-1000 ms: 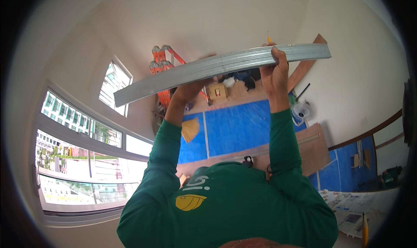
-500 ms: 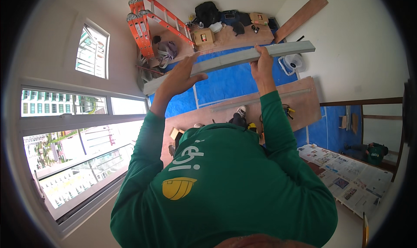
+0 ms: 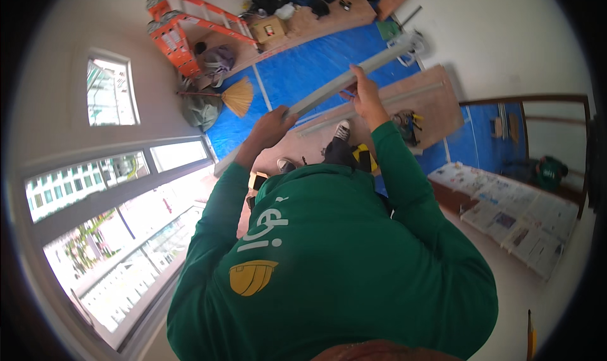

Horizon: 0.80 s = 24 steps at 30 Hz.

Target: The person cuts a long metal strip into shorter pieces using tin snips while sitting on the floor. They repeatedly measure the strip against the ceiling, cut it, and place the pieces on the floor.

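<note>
A long grey metal channel (image 3: 325,93) runs slantwise in front of me, its far end up to the right and its near end down at the left by the window. My left hand (image 3: 268,128) is closed round it left of the middle. Farther along, my right hand (image 3: 367,99) grips it with the thumb on the upper side. Part of the channel is hidden behind my left hand and forearm. Beneath it lie a brown board (image 3: 436,117) with another thin metal strip (image 3: 404,98) on it, and a blue floor sheet (image 3: 291,73).
An orange ladder (image 3: 174,44) and a straw broom (image 3: 238,97) are at the far left. A cardboard box (image 3: 269,29) and bags stand along the back. Tools (image 3: 408,124) lie on the board at right. Newspaper (image 3: 506,215) covers a surface near the mirror (image 3: 553,146). Windows (image 3: 120,203) line the left.
The channel has tilted, its left end coming down and nearer. My left hand, earlier flat with its thumb out, has closed round it. The view has turned, bringing the broom into sight.
</note>
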Motion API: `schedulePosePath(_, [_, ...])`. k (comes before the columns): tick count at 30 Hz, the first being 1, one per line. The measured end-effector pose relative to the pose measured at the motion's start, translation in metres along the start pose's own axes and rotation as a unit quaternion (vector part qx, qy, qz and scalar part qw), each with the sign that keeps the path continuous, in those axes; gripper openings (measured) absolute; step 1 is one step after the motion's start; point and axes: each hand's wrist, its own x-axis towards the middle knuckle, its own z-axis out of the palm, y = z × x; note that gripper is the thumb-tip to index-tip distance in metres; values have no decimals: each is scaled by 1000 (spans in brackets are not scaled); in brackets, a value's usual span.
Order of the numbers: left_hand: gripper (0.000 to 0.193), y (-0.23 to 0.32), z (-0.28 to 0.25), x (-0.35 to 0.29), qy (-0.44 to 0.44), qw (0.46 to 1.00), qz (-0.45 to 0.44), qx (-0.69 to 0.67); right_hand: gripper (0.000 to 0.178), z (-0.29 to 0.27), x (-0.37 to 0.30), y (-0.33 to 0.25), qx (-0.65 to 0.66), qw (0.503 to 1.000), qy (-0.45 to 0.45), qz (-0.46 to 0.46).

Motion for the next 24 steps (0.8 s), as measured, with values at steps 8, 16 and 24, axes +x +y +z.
schedulePosePath(8, [59, -119, 83, -67, -40, 984, -144, -94, 22, -234, -46, 118, -125, 976, 125, 128])
schedulePosePath(16, [61, -162, 89, -163, -49, 894, -415, -161, 41, -421, -121, 220, -180, 959, 169, 137])
schedulePosePath(24, [55, -146, 4, -156, -19, 860, -499, -104, 37, -456, -19, 216, -121, 981, 146, 46])
